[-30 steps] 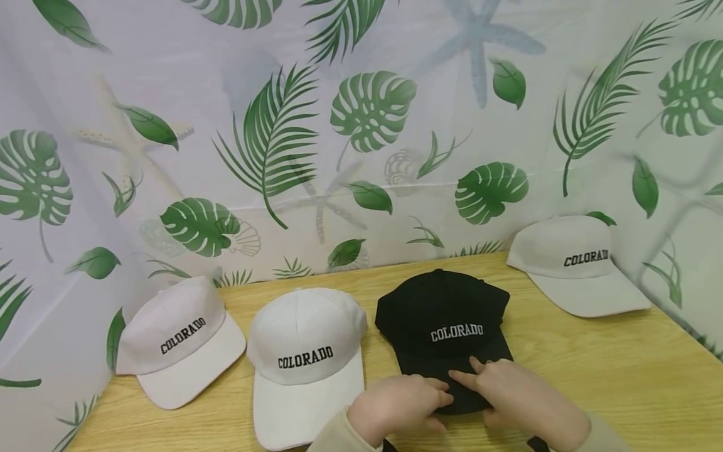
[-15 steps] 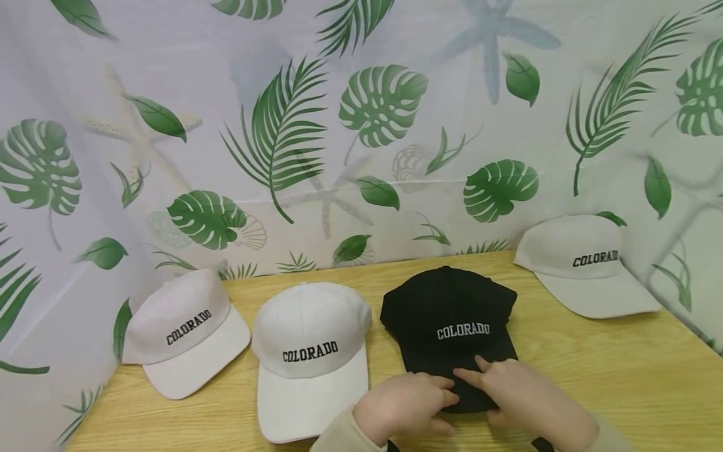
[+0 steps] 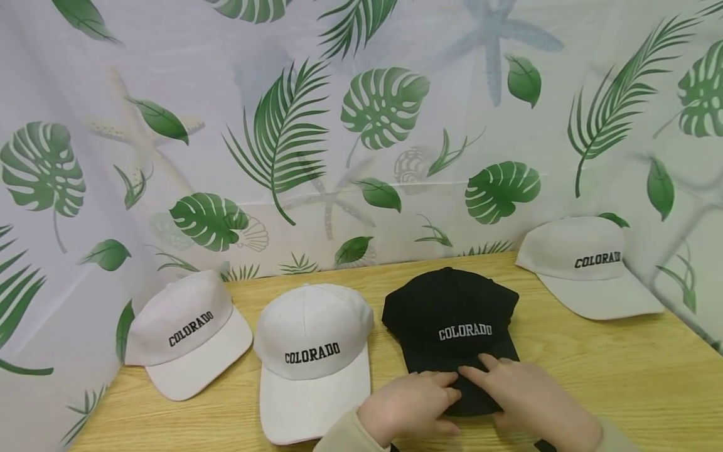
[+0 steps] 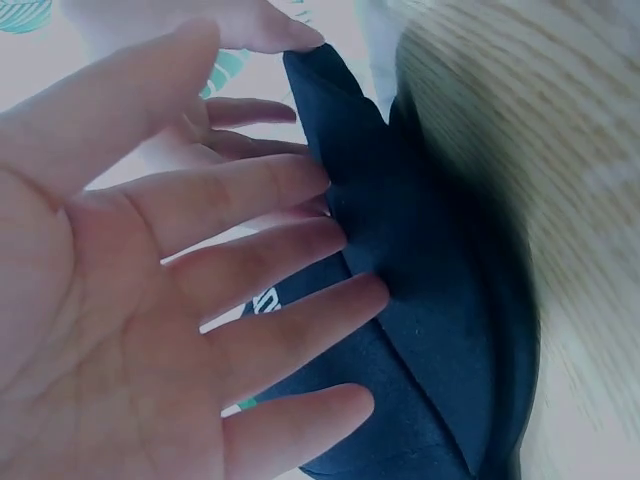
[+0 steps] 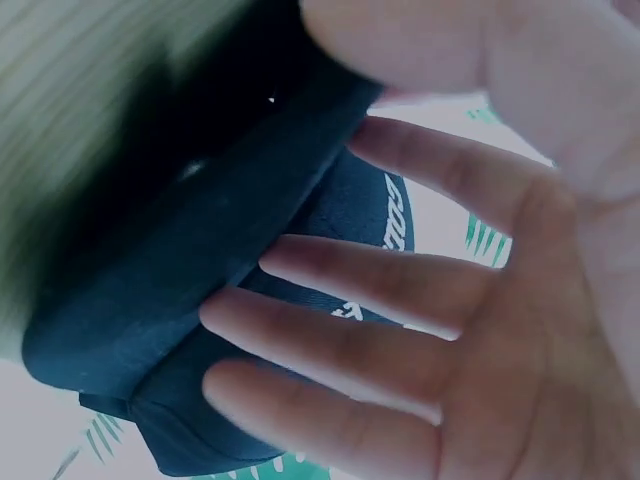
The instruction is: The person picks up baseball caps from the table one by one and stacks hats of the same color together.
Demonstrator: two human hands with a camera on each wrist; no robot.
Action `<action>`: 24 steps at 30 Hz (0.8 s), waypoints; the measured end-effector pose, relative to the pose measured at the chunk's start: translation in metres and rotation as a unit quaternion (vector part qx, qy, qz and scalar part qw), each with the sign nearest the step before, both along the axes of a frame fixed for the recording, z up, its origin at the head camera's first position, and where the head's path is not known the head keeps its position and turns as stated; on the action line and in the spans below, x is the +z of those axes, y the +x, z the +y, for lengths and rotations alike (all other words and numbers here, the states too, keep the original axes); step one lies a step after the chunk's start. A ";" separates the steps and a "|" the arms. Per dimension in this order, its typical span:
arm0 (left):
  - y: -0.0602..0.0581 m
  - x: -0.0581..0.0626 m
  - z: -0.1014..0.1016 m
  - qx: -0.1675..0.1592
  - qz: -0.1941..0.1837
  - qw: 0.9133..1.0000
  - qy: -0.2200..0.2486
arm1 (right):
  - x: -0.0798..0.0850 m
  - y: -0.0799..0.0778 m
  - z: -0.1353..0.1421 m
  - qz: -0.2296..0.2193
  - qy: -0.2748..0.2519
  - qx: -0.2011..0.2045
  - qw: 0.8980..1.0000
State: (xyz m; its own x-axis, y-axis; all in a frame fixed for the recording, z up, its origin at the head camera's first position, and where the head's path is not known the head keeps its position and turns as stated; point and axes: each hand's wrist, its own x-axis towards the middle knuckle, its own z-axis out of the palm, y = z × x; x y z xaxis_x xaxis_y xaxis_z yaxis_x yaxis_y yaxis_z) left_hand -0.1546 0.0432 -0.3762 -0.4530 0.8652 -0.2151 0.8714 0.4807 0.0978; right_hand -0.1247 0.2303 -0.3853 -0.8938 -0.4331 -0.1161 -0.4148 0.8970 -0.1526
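So the black cap (image 3: 449, 304) is sitting just right of center in the lower half of the head view, and both hands are on its brim (image 3: 472, 400) at the bottom of the frame. The left hand (image 3: 415, 402) has its fingers straight and spread, tips at the brim, thumb held off to the side. The right hand (image 3: 531, 398) has its fingers straight and fanned out too, with the thumb by the brim's front edge (can't tell how firmly it touches).

There's a white cap (image 3: 313, 333) just left of it, a pale cap (image 3: 186, 323) at lower left, and another light cap (image 3: 576, 257) over at the right, all on a wood-grain table (image 3: 621, 370) below a leafy backdrop (image 3: 407, 207).
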 end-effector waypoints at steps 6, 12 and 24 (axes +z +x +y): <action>0.000 -0.001 0.001 0.005 -0.007 1.000 0.001 | -0.001 0.001 -0.001 0.015 -0.001 0.013 1.000; 0.000 -0.003 0.001 0.004 -0.005 1.000 -0.003 | -0.003 0.001 -0.001 0.027 -0.009 0.024 0.999; 0.000 -0.004 0.003 0.004 0.000 1.000 -0.008 | -0.004 0.002 -0.001 0.039 -0.007 0.028 0.999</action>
State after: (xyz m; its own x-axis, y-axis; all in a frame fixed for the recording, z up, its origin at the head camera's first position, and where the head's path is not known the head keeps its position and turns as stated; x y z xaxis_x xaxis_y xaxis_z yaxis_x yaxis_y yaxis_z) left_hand -0.1545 0.0459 -0.3801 -0.4602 0.8578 -0.2289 0.8674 0.4894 0.0902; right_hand -0.1229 0.2298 -0.3891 -0.8743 -0.4836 -0.0413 -0.4753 0.8702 -0.1296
